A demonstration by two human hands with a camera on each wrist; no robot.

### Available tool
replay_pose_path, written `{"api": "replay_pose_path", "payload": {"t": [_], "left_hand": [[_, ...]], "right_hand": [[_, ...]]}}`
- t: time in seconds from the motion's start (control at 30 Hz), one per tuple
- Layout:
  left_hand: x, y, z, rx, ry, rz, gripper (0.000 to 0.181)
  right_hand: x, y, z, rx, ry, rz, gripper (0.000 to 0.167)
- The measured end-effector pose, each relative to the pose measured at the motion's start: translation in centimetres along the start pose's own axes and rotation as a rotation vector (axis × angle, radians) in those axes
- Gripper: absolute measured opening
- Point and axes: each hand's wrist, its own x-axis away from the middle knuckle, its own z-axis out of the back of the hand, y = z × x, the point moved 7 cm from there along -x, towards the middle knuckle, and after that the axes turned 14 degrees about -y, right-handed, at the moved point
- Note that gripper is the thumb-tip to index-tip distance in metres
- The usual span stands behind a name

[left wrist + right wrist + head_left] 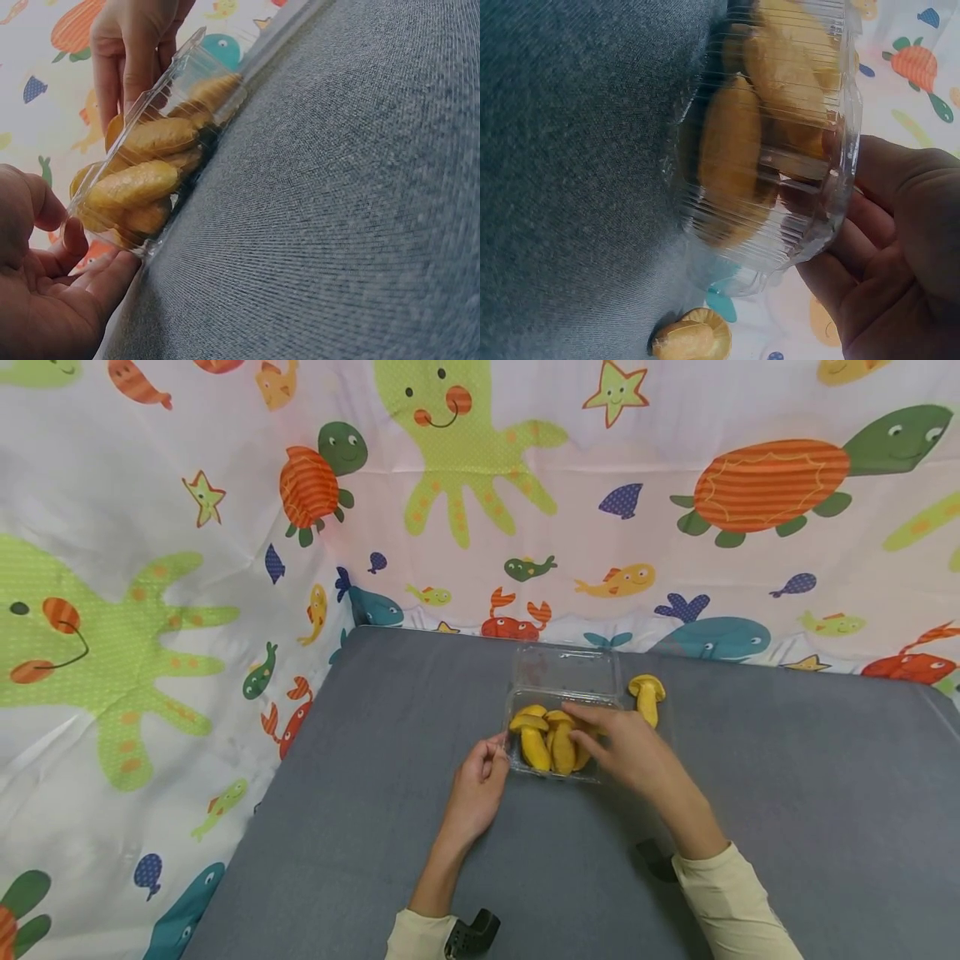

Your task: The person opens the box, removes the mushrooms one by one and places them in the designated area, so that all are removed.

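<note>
A clear plastic clamshell box (551, 775) sits on the table with its lid (567, 668) folded back. Several yellow mushrooms (535, 748) lie inside it, their stems seen through the ribbed wall in both wrist views. My left hand (480, 781) pinches the box's left edge between thumb and fingers. Over the box's right side, my right hand (633, 747) reaches in, its fingers fairly straight and thumb apart from the index finger, close to a mushroom cap. The box wall partly hides those fingertips in the right wrist view. One more mushroom (647, 700) lies outside, right of the box.
The grey table (360, 827) stretches around the box on all sides. Behind it and along the left hangs a white cloth (247, 410) printed with sea animals. Dark wrist cameras (472, 935) are strapped over pale sleeves (738, 902).
</note>
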Motion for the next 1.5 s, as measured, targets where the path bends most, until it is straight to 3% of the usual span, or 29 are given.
{"api": "replay_pose_path", "payload": {"t": [0.8,1.5], "left_hand": [[0.11,-0.2,-0.2,0.016,-0.008,0.002,0.017],[-0.11,-0.36,-0.03,0.01,-0.011,-0.004,0.019]], "right_hand": [[0.02,0.41,-0.45,-0.034,0.046,0.032,0.043],[0.34,0.79,0.23,-0.036,0.148,0.029,0.042]]}}
